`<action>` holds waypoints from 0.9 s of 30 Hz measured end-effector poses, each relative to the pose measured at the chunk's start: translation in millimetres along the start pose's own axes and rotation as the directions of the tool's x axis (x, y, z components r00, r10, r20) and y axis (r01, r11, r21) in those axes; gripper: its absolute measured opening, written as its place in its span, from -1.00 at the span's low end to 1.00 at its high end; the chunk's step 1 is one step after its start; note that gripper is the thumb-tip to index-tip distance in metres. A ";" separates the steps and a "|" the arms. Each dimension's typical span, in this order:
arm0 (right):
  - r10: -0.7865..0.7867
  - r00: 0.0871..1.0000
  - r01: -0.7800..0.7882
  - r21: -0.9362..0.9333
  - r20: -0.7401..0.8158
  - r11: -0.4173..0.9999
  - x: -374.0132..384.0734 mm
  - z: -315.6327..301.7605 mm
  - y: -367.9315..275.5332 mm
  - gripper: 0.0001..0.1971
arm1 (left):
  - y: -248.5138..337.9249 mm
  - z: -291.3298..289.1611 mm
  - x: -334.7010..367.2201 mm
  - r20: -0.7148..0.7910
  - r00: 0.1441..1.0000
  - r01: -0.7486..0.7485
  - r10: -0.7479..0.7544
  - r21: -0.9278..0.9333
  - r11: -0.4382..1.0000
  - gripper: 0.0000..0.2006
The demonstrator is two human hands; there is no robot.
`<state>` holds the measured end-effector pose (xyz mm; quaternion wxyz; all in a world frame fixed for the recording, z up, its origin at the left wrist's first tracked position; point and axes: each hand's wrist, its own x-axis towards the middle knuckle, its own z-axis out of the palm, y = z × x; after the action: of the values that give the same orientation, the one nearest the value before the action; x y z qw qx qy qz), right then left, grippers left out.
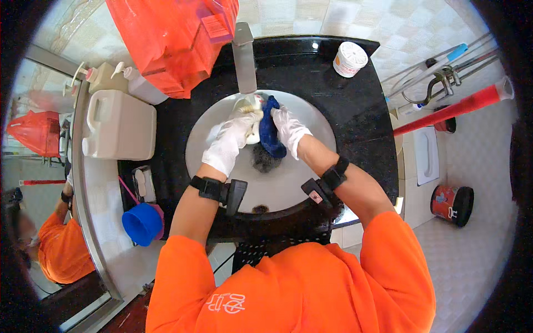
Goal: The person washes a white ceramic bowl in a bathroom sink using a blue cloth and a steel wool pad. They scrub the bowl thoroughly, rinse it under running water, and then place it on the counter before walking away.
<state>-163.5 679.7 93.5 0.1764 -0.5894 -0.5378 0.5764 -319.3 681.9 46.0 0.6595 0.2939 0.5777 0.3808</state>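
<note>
Both my hands wear white gloves and work close together over the basin of the white sink [211, 183], below the tap [245, 61]. My right hand [286, 123] is closed on a wet-looking, dark blue cloth [268, 130], which hangs down between the hands. On the other side of it, my left hand [239, 126] is closed around a soft-looking white thing [254, 135] pressed against the cloth; its kind cannot be made out. The basin's dark drain area [265, 161] shows under the cloth's lower end.
A red plastic bag [172, 44] hangs at the back left, over the black counter [361, 127]. A beige jug [122, 125] and pump bottles [139, 83] stand left. A white tub [350, 59] sits back right. Lower left is a blue cup [140, 225].
</note>
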 end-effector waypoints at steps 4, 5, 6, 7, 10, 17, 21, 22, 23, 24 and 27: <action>-0.167 0.986 0.168 0.062 -0.013 0.984 43.7 4.7 17.6 -0.58 | -8.9 -9.9 -0.3 -0.111 0.993 -0.010 0.044 0.289 0.957 -0.76; -0.143 0.989 0.135 0.152 0.045 0.979 48.8 11.5 6.7 -0.57 | -24.5 -25.4 9.6 -0.171 0.984 0.013 0.046 0.329 0.944 -0.76; -0.117 0.988 0.089 0.240 0.105 0.967 52.1 18.7 -1.7 -0.56 | -35.9 -36.4 13.1 -0.228 0.973 0.044 0.044 0.366 0.929 -0.75; -0.160 0.985 0.153 0.115 0.057 0.981 54.8 15.1 -4.6 -0.55 | -20.4 -23.0 3.6 -0.106 0.994 0.054 -0.029 0.250 0.967 -0.75; -0.180 0.948 0.266 -0.342 0.263 0.901 85.5 9.3 -6.3 -0.50 | -0.6 8.4 -35.3 0.004 0.981 -0.196 0.196 -0.014 0.981 -0.75; -0.339 0.941 0.339 0.014 -0.014 0.941 38.9 23.8 -2.7 -0.60 | -47.5 -18.3 10.6 -0.076 0.985 0.041 -0.153 -0.765 0.643 -0.71; -0.633 0.758 0.596 -0.226 -0.157 0.770 18.4 32.1 60.8 -0.52 | -45.6 -10.2 16.8 -0.138 0.984 -0.038 -0.112 -0.778 0.628 -0.73; -0.674 0.722 0.619 -0.290 -0.155 0.730 12.0 38.5 73.2 -0.44 | -49.4 -10.8 19.3 -0.123 0.991 -0.064 -0.049 -0.769 0.636 -0.73; -0.560 0.798 0.567 -0.034 -0.223 0.823 2.3 47.4 70.8 -0.42 | -48.0 -6.8 18.7 -0.102 0.995 -0.086 0.011 -0.760 0.645 -0.73; -0.677 0.706 0.641 -0.219 -0.208 0.735 3.9 46.0 76.2 -0.40 | -47.1 -0.7 18.4 -0.204 0.979 -0.142 -0.022 -0.748 0.649 -0.72; -0.749 0.648 0.681 -0.333 -0.140 0.652 22.1 36.2 67.6 -0.49 | -44.3 2.0 4.2 0.011 0.997 -0.052 0.075 -0.618 0.784 -0.75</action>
<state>-171.3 659.0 16.8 0.3856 -0.4153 -0.7669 0.3012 -309.9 661.8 7.3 0.7161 0.0882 0.3998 0.5654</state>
